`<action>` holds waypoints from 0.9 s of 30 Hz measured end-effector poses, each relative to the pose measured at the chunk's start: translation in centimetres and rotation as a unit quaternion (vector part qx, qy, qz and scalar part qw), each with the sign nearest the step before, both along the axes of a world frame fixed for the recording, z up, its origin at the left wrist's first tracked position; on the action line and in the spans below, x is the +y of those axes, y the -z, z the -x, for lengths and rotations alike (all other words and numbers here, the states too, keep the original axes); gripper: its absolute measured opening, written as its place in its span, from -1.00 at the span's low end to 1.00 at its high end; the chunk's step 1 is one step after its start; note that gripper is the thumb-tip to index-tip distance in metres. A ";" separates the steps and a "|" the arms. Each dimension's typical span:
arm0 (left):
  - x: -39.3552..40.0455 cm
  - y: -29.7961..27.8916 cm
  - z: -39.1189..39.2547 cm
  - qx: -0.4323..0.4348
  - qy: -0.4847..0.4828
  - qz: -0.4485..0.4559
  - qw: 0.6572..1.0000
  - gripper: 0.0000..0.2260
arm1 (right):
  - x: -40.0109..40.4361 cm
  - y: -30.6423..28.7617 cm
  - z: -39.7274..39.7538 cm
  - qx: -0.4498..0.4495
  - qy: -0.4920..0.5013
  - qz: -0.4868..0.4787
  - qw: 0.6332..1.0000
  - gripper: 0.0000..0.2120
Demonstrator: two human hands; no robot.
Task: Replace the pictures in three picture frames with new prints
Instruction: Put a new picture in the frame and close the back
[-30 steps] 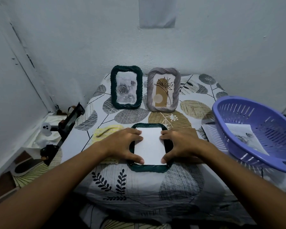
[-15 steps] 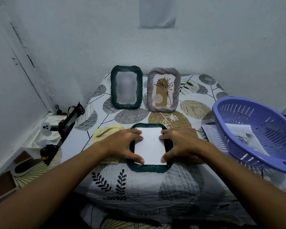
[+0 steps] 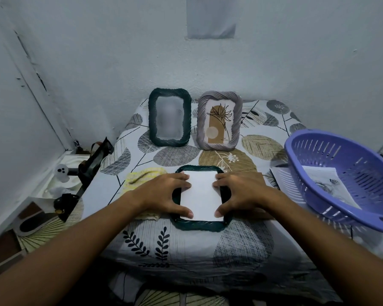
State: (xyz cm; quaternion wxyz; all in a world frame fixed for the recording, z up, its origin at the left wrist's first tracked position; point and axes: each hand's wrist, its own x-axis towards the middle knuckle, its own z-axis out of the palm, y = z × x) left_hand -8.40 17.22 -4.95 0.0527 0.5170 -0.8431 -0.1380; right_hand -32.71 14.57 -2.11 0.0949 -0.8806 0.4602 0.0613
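Judging by the layout, the job is partway through: a dark green frame (image 3: pixel 200 225) lies face down at the near table edge with a white print (image 3: pixel 201 196) seated in its back, the backing seemingly not yet refitted. Two frames stand at the rear, one green (image 3: pixel 169 120), one grey (image 3: pixel 219 120). Left hand (image 3: pixel 164 195) and right hand (image 3: pixel 239 195) are spread, fingertips and thumbs pressing the print's side edges; neither grips anything.

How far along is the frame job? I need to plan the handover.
No frame can be called done. In hand: both hands, left and right, press a white sheet into the flat green frame. The grey frame shows a plant print, the standing green frame a blurred picture. Paper lies in the basket.
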 end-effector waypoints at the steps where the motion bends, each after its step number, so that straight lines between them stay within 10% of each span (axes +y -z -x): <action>1: 0.0 0.0 0.0 0.001 0.001 0.000 1.000 -0.05 | 0.0 0.0 0.0 0.000 -0.001 0.001 1.000 -0.24; 27: -0.6 -0.4 0.3 -0.056 0.059 0.060 0.995 -0.11 | -0.6 0.1 0.1 -0.036 0.026 -0.067 0.997 -0.07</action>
